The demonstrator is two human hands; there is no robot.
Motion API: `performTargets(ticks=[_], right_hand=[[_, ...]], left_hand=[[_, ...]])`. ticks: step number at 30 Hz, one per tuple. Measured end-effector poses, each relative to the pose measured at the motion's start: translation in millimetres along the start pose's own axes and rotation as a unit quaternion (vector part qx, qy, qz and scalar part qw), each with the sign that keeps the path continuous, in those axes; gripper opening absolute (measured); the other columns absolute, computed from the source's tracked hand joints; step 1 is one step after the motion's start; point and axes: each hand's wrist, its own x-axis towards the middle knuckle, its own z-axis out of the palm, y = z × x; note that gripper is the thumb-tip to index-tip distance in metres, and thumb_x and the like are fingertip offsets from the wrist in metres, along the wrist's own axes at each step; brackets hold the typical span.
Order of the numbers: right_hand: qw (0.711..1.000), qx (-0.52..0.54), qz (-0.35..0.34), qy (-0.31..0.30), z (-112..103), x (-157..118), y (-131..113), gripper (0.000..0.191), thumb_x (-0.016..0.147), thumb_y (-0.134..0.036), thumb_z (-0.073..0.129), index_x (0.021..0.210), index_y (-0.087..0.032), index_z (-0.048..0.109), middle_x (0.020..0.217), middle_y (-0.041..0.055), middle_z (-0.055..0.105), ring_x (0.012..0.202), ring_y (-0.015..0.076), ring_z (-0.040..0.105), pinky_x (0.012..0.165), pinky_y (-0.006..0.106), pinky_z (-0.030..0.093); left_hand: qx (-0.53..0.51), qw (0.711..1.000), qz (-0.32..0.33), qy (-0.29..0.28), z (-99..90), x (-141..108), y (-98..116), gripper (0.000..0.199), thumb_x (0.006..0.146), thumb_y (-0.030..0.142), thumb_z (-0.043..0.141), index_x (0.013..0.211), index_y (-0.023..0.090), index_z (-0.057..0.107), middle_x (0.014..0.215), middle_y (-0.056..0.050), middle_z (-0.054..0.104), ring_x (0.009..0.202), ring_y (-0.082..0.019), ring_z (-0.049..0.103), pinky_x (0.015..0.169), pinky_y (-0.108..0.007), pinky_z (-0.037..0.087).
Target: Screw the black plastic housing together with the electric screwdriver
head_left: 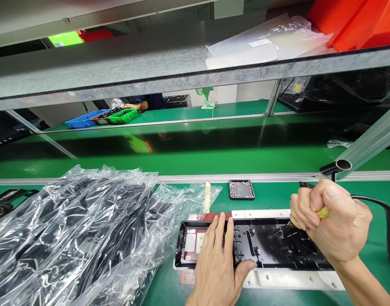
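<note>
The grip of the right hand (328, 221) is clamped on a screwdriver (305, 217), tip lowered onto the black panel (271, 244); at nine o'clock, the left hand (218, 259) is pressed flat, fingers apart.

This is a factory assembly line for electronics. A long desk (271, 195) covered in green matting runs across the view, with a metal rail along its far edge and a second green line behind it. Overhead, at 12 o'clock, a galvanised steel shelf (150, 68) carries bagged stock and orange bins (357, 21). At 9 o'clock lies a heap of clear plastic bags (80, 229) holding black parts. At 11 o'clock, far off, another person works beside a blue tray (83, 120) and a green tray (124, 115). A small tray of screws (241, 189) sits at 1 o'clock.
</note>
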Motion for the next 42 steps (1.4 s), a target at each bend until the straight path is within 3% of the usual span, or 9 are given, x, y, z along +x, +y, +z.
performTargets(ticks=[42], right_hand=[[1.000,0.017,0.012,-0.010,1.4,0.2,-0.2,0.041,0.084,-0.041,0.070,0.055,-0.020,0.049,0.040,-0.0030,0.035,0.035,0.0096,0.032,0.033,0.022,0.027]], left_hand=[[-0.017,0.999,-0.012,-0.023,2.0,-0.7,1.3,0.083,0.101,0.066,0.044,0.160,0.010,0.030,0.165,-0.017,0.034,0.148,-0.035,0.040,0.108,-0.047,0.051]])
